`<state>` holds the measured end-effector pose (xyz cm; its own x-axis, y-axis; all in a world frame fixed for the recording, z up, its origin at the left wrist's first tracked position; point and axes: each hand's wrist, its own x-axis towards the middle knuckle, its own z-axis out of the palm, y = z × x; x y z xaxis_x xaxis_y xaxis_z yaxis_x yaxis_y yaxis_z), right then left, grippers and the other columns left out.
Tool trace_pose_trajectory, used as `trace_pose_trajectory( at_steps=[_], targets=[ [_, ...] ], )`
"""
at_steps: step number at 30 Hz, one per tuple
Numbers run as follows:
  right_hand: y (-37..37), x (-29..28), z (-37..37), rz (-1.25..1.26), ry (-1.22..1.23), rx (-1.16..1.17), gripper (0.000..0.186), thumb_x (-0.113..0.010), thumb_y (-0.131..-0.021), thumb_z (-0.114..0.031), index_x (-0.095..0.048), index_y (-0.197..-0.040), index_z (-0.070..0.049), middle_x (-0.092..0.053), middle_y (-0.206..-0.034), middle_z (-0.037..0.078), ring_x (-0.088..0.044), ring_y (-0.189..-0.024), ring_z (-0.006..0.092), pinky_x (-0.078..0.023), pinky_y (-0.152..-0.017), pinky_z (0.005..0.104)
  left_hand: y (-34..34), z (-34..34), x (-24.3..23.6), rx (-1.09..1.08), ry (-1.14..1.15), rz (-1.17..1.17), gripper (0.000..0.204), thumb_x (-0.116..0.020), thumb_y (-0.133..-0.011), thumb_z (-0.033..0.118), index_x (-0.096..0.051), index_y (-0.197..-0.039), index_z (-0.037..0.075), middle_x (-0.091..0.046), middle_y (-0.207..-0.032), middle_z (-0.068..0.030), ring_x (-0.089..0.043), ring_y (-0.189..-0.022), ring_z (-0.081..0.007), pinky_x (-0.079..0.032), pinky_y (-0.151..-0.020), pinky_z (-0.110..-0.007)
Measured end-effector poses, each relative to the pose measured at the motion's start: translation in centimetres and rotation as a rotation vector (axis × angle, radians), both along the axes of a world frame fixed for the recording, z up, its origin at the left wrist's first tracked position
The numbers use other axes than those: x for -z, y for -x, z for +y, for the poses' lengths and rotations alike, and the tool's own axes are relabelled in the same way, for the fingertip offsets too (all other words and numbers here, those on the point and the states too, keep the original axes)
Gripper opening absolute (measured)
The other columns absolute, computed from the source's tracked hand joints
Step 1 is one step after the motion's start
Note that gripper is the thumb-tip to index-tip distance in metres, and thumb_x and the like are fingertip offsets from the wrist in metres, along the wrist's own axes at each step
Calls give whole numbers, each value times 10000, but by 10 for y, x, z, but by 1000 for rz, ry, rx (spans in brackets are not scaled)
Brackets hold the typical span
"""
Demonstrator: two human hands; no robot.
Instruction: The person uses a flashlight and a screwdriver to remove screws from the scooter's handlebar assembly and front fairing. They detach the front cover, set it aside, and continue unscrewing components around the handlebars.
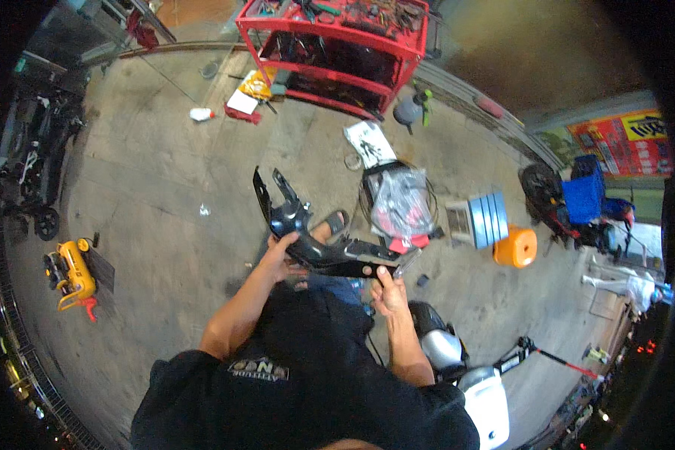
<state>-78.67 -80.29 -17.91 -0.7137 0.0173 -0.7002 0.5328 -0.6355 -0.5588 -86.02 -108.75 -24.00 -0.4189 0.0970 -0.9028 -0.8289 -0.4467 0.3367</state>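
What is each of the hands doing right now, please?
Left hand: closed around the glossy black plastic scooter panel.
Right hand: gripping the same panel's lower right end.

Bare floor left; wire basket, stool right.

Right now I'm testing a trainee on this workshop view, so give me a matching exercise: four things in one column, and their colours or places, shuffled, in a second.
Things:
1. tool cart
2. small compressor
3. stool
4. fairing panel

Descriptions:
A. black, held by the left hand and right hand
B. orange, on the floor to the right
C. red, at the top of the view
D. yellow, on the floor to the left

Pairs: 1-C, 2-D, 3-B, 4-A
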Motion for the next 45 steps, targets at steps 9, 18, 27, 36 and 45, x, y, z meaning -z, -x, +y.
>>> trace_pose_trajectory(
  at_steps=[9, 18, 27, 36, 45],
  targets=[
    [105, 67, 62, -167, -727, 171, 291, -627, -979, -393, -637, -1027, -106, -459, -617, -69, -355, -419, 41, -238, -371, 237, 218, 55, 84, 122, 146, -122, 779, -786, -767, 433, -305, -1351, 245, -452, -1352, -195, -529, -1161, -436, -456, -868, -637],
    [-29, 115, 7, -907, -569, 210, 219, -581, -996, -226, -649, -1097, -44, -634, -809, 58, -538, -574, 112, -417, -524, 283, 469, 50, 348, 186, 240, -19, 773, -679, -776, 589, -369, -1398, 252, -440, -1399, -137, -512, -1093, -365, -463, -877, -573],
    [-18, 193, -139, -1170, -333, 134, 320, -598, -995, -323, -660, -1071, -18, -637, -746, 50, -582, -688, 129, -457, -670, 291, 626, 0, 472, 211, 414, 180, 743, -636, -751, 697, -519, -1255, 163, -502, -1240, -65, -507, -1001, -330, -485, -697, -454],
    [-51, 251, -196, -890, -3, 682, 326, -524, -1044, -265, -652, -1241, -38, -670, -937, 75, -589, -873, 197, -472, -787, 365, 760, -48, 527, 404, 208, 157, 503, -543, -865, 635, -620, -1108, 202, -617, -1054, -44, -548, -903, -247, -444, -697, -429],
    [3, 226, -214, -1068, -330, 271, 265, -580, -1017, -242, -642, -1077, 9, -538, -683, 11, -491, -571, 102, -399, -535, 283, 772, -41, 544, 344, 101, 271, 621, -557, -862, 642, -586, -1270, 175, -594, -1239, -82, -564, -1076, -306, -467, -866, -524]
  ],
)
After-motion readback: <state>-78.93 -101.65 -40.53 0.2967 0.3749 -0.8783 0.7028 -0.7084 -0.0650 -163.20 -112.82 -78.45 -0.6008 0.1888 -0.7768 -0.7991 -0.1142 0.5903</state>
